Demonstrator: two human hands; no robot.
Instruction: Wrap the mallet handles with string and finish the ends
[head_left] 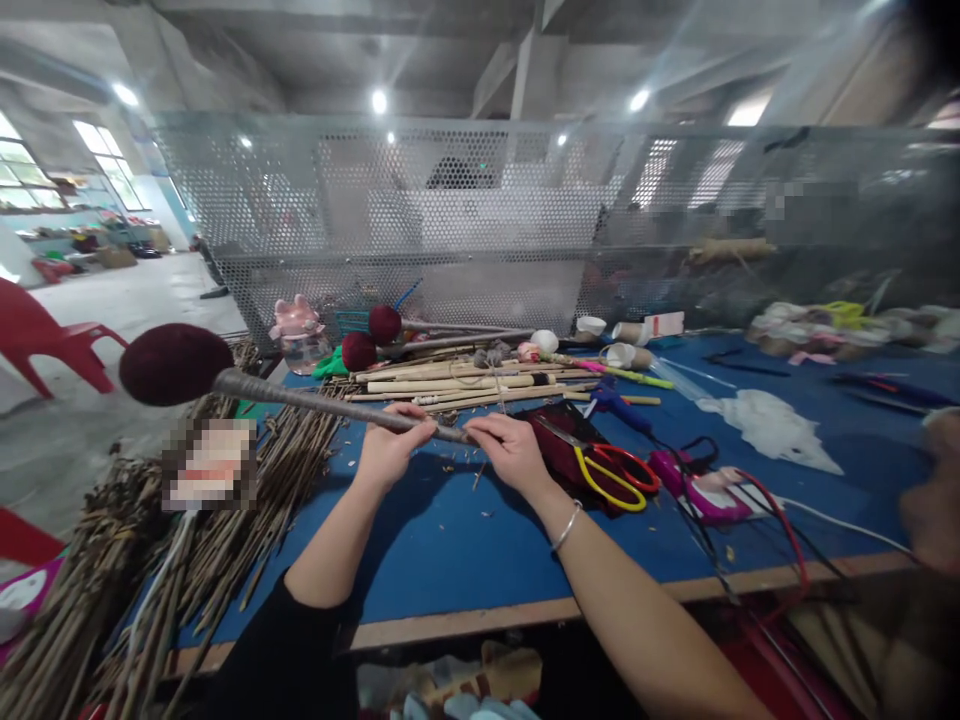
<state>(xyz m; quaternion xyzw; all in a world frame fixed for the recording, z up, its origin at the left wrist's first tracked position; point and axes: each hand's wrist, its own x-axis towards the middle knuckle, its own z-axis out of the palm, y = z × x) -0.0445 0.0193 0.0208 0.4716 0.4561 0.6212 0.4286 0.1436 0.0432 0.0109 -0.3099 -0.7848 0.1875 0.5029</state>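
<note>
A long stick wrapped in grey yarn [300, 398], with a large dark-red ball at one end, slants across the middle of the view. My left hand [391, 447] is closed round its shaft near the thin end. At that tip, the fingers of my right hand [511, 450] pinch together. A grey strand runs up from them toward a small clump of grey yarn [491, 354]. Just right of this hand, scissors with yellow and red handles [615, 478] lie on dark-red cloth [551, 440].
Bare sticks [442, 383] and other red-ball stems [360, 352] lie at the back of the blue table [450, 540]. Bundled twigs [225, 530] stand left. A blue glue gun [619, 405], cables and white plastic [772, 425] lie right. A perforated screen [390, 210] rises behind.
</note>
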